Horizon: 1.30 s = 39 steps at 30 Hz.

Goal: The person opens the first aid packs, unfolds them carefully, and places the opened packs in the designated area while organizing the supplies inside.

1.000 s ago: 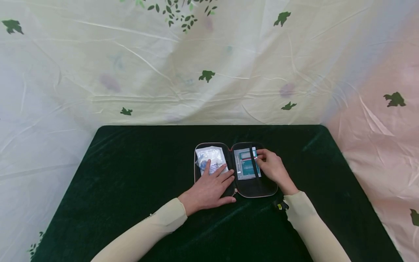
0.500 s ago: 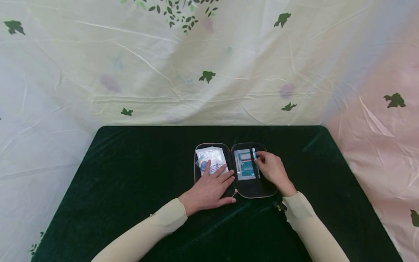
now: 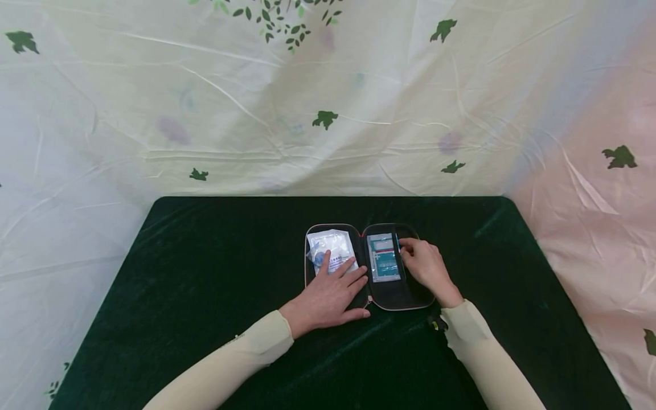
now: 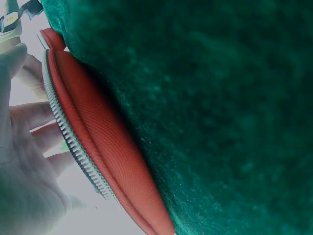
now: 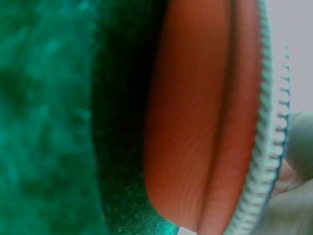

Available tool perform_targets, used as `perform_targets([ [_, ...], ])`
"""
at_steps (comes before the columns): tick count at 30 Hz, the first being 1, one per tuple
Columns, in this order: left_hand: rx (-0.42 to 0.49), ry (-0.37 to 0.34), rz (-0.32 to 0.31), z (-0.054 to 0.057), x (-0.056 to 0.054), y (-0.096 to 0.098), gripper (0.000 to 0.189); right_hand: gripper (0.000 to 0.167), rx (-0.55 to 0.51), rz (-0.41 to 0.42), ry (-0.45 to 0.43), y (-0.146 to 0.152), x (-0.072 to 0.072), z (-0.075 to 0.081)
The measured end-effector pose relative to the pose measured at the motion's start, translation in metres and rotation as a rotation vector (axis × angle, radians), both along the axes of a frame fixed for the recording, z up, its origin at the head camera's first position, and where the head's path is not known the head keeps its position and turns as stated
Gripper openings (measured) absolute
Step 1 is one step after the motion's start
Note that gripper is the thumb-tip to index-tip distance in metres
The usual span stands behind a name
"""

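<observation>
A black-lined zip case (image 3: 402, 299) lies unfolded on the green cloth; its outside is red in the left wrist view (image 4: 102, 132). My left hand (image 3: 330, 293) rests spread over the left half, fingers across a white packet (image 3: 338, 245) and a clear bag with a blue item (image 3: 316, 254). In the right half, a teal and silver packet (image 3: 384, 265) lies at a black elastic strap (image 3: 401, 265). My right hand (image 3: 426, 265) has curled fingertips at the packet's right edge by the strap, pinching it; the fingertips' contact is partly hidden.
Dark green velvet cloth (image 3: 230, 256) covers the table. Pale curtains with green leaf prints (image 3: 359, 114) hang close behind and on both sides. A small black device (image 3: 437, 323) sits at the right cuff. The case's zip teeth (image 5: 266, 122) curve along its raised rim.
The teal packet has slid slightly left, so that its right part no longer shows beyond the strap. My right fingertips moved left with it. My left hand stays in place.
</observation>
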<state>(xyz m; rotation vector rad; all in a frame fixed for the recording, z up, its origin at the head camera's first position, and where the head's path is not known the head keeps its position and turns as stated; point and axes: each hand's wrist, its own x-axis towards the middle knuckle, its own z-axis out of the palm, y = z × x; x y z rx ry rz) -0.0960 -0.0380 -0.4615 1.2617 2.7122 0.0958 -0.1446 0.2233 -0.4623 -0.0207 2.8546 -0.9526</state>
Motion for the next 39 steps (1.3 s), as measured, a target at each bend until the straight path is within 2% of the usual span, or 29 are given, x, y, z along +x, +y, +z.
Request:
perform_targets([
  [8,0.006,-0.001,-0.005,0.0,0.0,0.0,0.079,0.036,0.026,0.0,-0.002,0.0,0.002,0.002],
  [18,0.005,-0.014,-0.003,-0.001,-0.001,0.0,0.079,0.041,-0.05,-0.036,-0.053,-0.002,0.007,0.004],
  [29,0.008,-0.01,-0.003,-0.001,0.0,0.0,0.079,0.042,-0.043,-0.033,-0.06,0.002,0.01,0.003],
  [35,0.013,-0.015,-0.004,-0.001,0.0,0.0,0.079,0.044,-0.097,-0.02,-0.11,0.003,0.011,0.002],
  [39,0.016,-0.013,-0.007,-0.001,-0.001,-0.001,0.079,0.044,-0.112,-0.014,-0.108,0.002,0.012,0.002],
])
